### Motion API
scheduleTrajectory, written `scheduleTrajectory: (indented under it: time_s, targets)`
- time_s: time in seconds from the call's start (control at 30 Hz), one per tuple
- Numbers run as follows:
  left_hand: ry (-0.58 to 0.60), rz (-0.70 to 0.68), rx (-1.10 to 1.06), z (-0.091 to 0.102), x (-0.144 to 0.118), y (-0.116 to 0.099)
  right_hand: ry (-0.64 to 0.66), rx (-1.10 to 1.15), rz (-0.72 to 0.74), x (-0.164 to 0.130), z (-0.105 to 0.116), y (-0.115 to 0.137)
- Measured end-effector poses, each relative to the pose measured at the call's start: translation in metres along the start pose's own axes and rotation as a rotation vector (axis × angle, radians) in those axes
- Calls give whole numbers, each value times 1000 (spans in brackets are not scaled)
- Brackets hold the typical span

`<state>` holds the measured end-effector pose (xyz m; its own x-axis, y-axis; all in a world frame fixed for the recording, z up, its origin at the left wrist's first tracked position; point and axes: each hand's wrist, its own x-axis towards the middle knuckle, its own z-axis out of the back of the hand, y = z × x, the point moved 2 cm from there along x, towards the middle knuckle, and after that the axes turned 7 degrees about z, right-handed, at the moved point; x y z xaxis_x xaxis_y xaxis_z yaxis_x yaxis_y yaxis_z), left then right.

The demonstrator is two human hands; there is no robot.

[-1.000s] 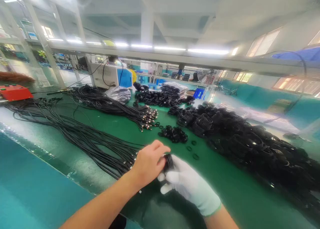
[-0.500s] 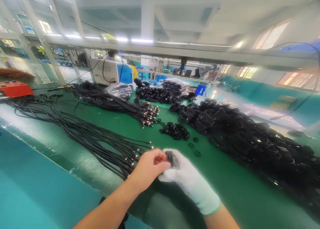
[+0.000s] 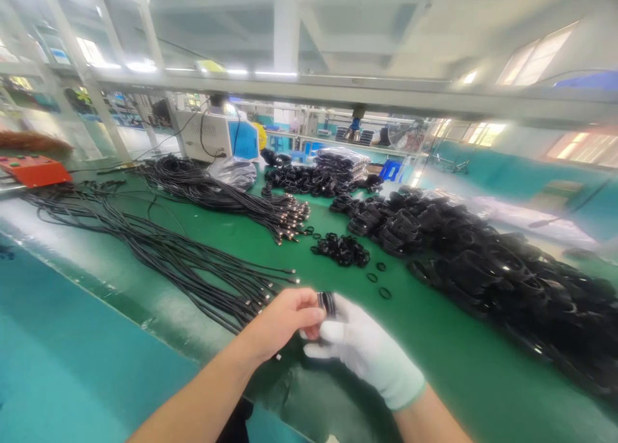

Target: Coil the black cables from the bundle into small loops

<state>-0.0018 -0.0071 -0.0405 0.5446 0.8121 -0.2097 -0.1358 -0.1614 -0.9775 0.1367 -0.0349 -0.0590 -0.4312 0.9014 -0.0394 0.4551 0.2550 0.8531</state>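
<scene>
Both forearms come in from the bottom edge and meet low in the middle of the view. The left hand (image 3: 284, 320) is bare, its forearm running up from the lower left, wrist straight, back of the hand turned up. Its fingers (image 3: 309, 299) curl inward toward the other hand, the thumb pressed forward beside them. The right hand (image 3: 362, 349) wears a white glove with a green cuff, its forearm rising from the lower right. Its gloved fingers (image 3: 333, 331) bend toward the left hand, closed in a pinch, and the two hands touch at the fingertips.
</scene>
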Motion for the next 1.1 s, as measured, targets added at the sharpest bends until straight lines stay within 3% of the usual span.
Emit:
scheduleTrajectory:
  time_s: [0.1, 0.17, 0.23, 0.3, 0.4, 0.53, 0.73, 0.8, 0.87, 1.03, 1.1]
  targets:
    - [-74, 1, 96, 1, 0, 1, -50, 11, 5, 1, 2, -3]
    - [-230, -38, 245, 3, -1, 2, -50, -10, 2, 2, 2, -3]
    - [-406, -146, 412, 4, -3, 1, -23, -35, -6, 3, 0, -3]
    - [-492, -267, 559, 3, -3, -1, -11, -80, -3, 3, -1, -3]
    - [-484, -366, 666, 0, 0, 2, -10, -150, 9, 3, -2, -4]
    - [-551, -439, 586, 1, 4, 8, 23, -90, 32, 2, -3, -7]
    - [-571, -375, 564, 3, 12, 5, 31, 22, 36, 4, -2, -9]
    - [-525, -302, 565, 8, 14, -1, 20, 103, 24, 5, 0, -8]
    - [-397, -229, 492, 17, 14, -8, 11, 227, -8, 5, 2, -6]
    - [119, -161, 153, 35, 15, -15, 151, 446, -129, 4, -4, -2]
    - [233, -156, 118, 36, 16, -13, 174, 435, -178, 4, -7, -3]
